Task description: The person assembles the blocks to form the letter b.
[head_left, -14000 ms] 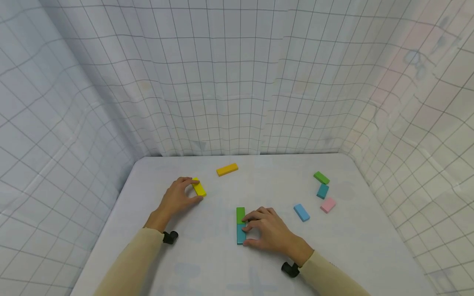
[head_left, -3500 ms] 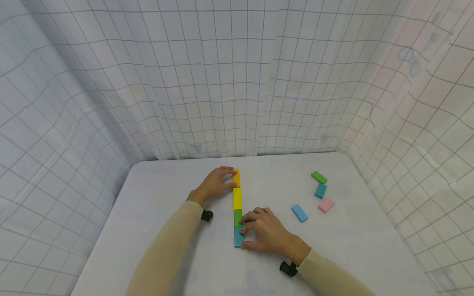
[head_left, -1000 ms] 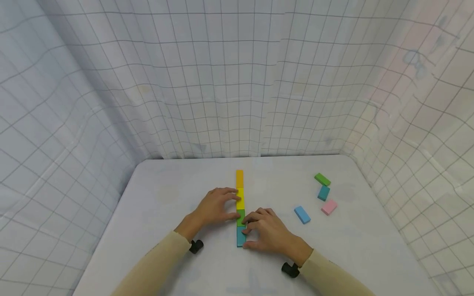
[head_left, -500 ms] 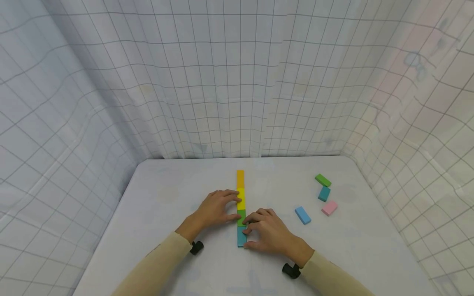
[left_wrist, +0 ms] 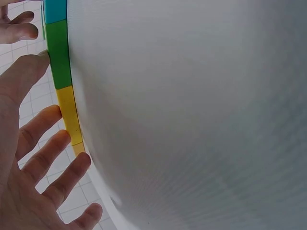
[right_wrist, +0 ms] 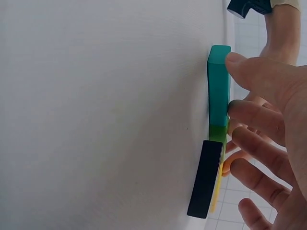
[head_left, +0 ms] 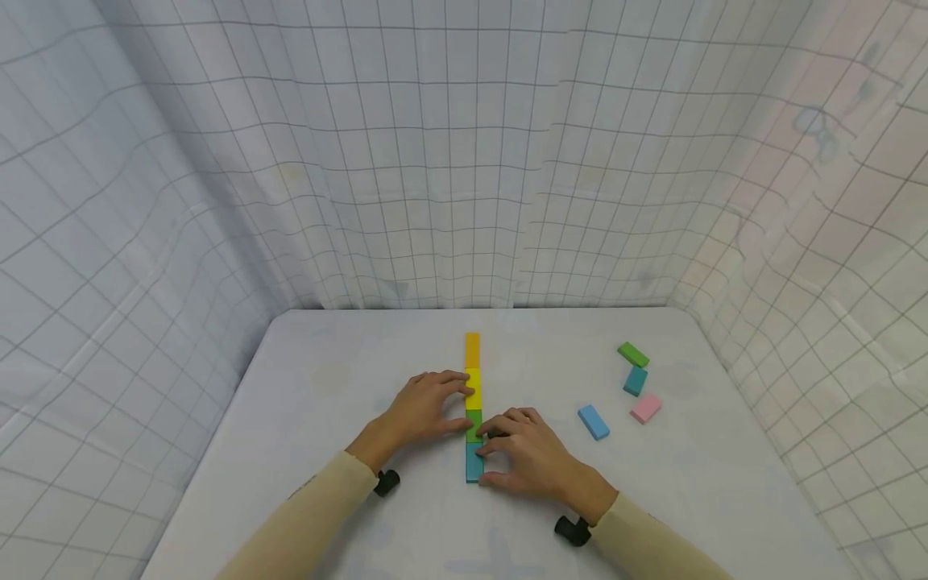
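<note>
A straight row of flat blocks runs away from me: teal, green, yellow and orange, end to end. From the left, my left hand touches it, fingertips on the yellow block, thumb on the green one, fingers spread. My right hand rests at the row's right side; its thumb and index fingertip touch the teal block's upper face in the right wrist view. A dark oblong piece sits beside the green block there, mostly hidden under my right fingers in the head view.
Toward the right lie a light blue block, a pink block, a second teal block and another green block. White gridded curtains enclose the white table at the back and sides.
Yellow and orange blocks, earlier loose at the left and back, joined the row by my left hand. It then drew nearer to the yellow and green blocks. Over the last second, both hands stay still.
</note>
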The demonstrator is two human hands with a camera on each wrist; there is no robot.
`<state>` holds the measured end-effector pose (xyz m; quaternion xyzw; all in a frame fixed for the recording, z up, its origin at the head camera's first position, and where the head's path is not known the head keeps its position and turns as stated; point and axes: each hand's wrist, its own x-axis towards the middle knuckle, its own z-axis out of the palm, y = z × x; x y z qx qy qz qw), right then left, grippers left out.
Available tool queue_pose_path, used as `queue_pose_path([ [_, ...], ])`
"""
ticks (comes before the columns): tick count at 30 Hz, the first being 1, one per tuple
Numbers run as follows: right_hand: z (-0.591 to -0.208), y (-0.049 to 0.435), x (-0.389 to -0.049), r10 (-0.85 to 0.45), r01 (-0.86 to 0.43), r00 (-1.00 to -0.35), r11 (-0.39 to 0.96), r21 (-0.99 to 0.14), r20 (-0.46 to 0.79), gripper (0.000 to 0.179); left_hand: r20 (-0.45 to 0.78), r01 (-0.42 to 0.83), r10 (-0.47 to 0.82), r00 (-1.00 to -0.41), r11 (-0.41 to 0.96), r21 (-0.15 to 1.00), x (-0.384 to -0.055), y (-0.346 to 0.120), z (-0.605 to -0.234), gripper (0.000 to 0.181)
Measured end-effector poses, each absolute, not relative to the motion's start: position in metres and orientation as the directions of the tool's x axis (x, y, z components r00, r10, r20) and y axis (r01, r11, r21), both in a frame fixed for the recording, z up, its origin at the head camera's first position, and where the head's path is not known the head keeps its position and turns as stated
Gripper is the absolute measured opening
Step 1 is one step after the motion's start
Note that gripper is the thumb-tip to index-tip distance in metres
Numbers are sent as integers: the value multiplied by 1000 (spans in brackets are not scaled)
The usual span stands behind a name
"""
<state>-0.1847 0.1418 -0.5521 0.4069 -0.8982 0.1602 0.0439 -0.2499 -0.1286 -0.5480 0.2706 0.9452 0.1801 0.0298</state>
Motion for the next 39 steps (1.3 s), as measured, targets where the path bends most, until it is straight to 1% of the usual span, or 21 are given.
queue_pose_path([
  [8, -553, 145, -185, -714, -762, -647, 596, -254, 267, 34, 32, 496, 521, -853, 790, 361, -250, -128, -548, 56],
  [11, -554, 148, -186, -690, -749, -663, 610, -260, 292, 35, 33, 497, 522, -852, 788, 362, -251, -129, -549, 56],
  [14, -554, 152, -188, -653, -718, -696, 648, -256, 299, 37, 27, 491, 519, -854, 789, 371, -251, -128, -550, 56],
  [20, -552, 161, -194, -590, -642, -766, 718, -267, 255, 42, 12, 472, 504, -863, 799, 374, -251, -127, -550, 56],
  [25, -554, 167, -201, -561, -591, -806, 746, -307, 189, 45, 10, 465, 499, -866, 799, 383, -250, -127, -549, 56],
  [34, -558, 172, -208, -548, -560, -823, 736, -380, 151, 42, 15, 459, 494, -869, 795, 397, -251, -127, -551, 57],
  [39, -560, 172, -209, -544, -552, -827, 740, -385, 140, 39, 10, 454, 492, -871, 795, 402, -250, -127, -551, 57],
])
